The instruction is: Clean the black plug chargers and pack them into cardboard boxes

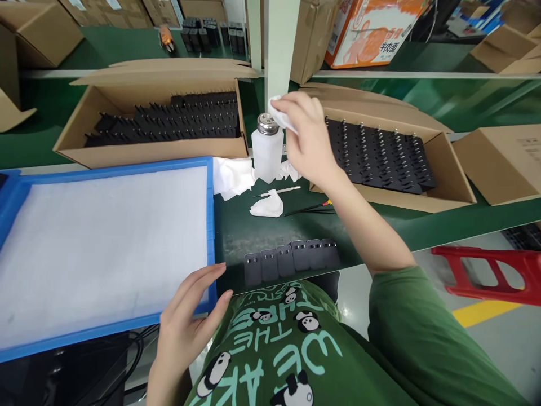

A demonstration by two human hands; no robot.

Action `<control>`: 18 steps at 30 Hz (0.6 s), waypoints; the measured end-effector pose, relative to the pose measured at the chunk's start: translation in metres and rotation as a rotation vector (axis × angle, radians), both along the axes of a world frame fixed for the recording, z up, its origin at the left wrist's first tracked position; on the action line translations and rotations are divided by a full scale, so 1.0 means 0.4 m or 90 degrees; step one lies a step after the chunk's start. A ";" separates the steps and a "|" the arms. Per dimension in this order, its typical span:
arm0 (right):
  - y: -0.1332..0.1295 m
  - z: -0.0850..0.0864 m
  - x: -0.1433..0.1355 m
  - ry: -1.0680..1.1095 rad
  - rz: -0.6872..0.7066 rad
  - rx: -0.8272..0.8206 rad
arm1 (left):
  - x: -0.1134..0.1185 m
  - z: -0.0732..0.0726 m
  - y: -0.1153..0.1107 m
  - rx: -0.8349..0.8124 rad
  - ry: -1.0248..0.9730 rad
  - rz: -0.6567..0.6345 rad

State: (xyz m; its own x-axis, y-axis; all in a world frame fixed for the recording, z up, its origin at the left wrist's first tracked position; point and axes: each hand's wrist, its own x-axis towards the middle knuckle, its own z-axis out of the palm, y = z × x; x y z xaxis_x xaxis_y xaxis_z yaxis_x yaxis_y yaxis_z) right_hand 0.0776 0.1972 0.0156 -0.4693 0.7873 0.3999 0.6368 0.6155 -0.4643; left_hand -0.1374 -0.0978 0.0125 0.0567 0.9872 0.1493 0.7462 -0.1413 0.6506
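My right hand point(306, 132) pinches a white wipe point(280, 117) at the metal cap of a translucent bottle point(267, 149). My left hand point(190, 310) has its fingers apart and holds nothing, near the right front corner of the blue-framed white tray point(210, 225). Several dark plates point(291, 260) with small holes or pins stand in a row along the bench's front edge. Between them and the bottle lie a crumpled white wipe point(267, 204), a thin white stick tool point(281, 192) and black tweezers or thin rods point(310, 208). More white cloth point(233, 176) lies left of the bottle.
Open cardboard boxes with rows of black pinned parts stand at the back left point(169, 148) and right point(393, 202). A white post point(281, 51) rises behind the bottle. Boxes line the upper shelf. A red plastic stool point(499, 270) is on the floor at right.
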 end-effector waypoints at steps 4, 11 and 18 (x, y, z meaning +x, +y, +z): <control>-0.069 -0.003 0.098 0.293 0.021 -0.211 | 0.021 0.031 0.017 0.053 -0.026 -0.037; -0.219 -0.090 0.225 0.340 0.228 -0.547 | 0.159 0.033 0.109 0.072 0.035 -0.372; -0.236 -0.087 0.120 0.059 0.651 -0.442 | 0.259 -0.066 0.164 0.111 0.230 -0.558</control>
State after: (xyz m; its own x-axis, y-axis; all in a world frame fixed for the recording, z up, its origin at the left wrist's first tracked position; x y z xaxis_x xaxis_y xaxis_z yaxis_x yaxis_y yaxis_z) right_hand 0.1257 0.1028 -0.0191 -0.9849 0.1342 0.1098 -0.0446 0.4159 -0.9083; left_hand -0.0339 -0.0322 -0.0138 0.8345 0.5380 0.1192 0.4810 -0.8167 0.3189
